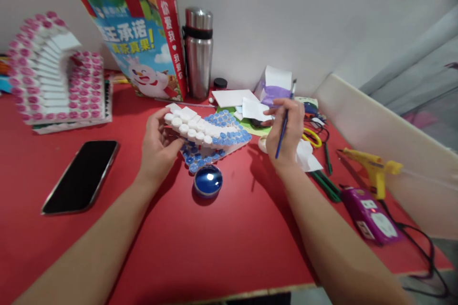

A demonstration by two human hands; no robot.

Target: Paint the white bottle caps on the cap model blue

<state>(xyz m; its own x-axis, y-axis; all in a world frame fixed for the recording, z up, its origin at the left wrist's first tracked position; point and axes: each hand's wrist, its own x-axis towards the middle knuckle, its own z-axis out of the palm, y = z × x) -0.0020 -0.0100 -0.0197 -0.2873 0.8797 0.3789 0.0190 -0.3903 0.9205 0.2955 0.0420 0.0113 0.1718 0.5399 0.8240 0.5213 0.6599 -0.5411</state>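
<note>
My left hand [159,145] grips the left end of a white foam stair-shaped model [207,131] lined with round caps, white at the left and painted blue at the right. It is held just above the red table [214,238]. My right hand [286,131] is closed around a thin blue-handled paintbrush [284,126], held upright to the right of the model, bristle end up. A small round pot of blue paint [208,181] sits on the table just in front of the model.
A black phone [81,176] lies at the left. A finished pink-capped model [53,74] stands at back left, beside a red shopping bag [139,28] and a steel flask [198,52]. White foam scraps [246,102], yellow scissors [313,137], a yellow glue gun [374,171] and a purple power strip [368,214] are at the right.
</note>
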